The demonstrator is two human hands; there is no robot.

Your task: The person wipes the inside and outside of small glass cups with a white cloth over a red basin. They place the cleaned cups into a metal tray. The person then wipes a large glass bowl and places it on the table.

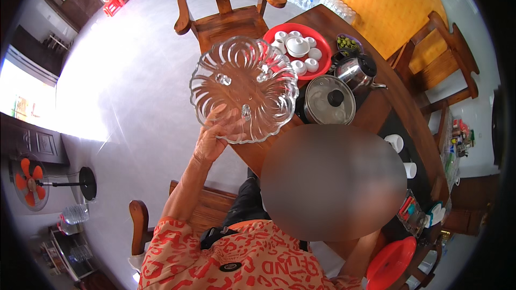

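Note:
My left hand (213, 138) grips a clear glass dish (244, 90) by its near edge, fingers bent under and against the rim. The dish has a scalloped edge and petal-like ridges; three small knob feet show on it, and it is held up over the table's left edge. My right forearm (365, 252) rises from the lower right into a large blurred patch, so my right hand and anything in it cannot be made out. Beside that forearm is a red plastic basin (391, 262).
On the wooden table (371, 115) stand a red tray (319, 35) of white teacups, a glass-lidded pot (317, 107), a steel kettle (352, 72), a bowl of green fruit (348, 43) and white cups (395, 143). Wooden chairs (228, 24) stand around; a fan (33, 182) is at left.

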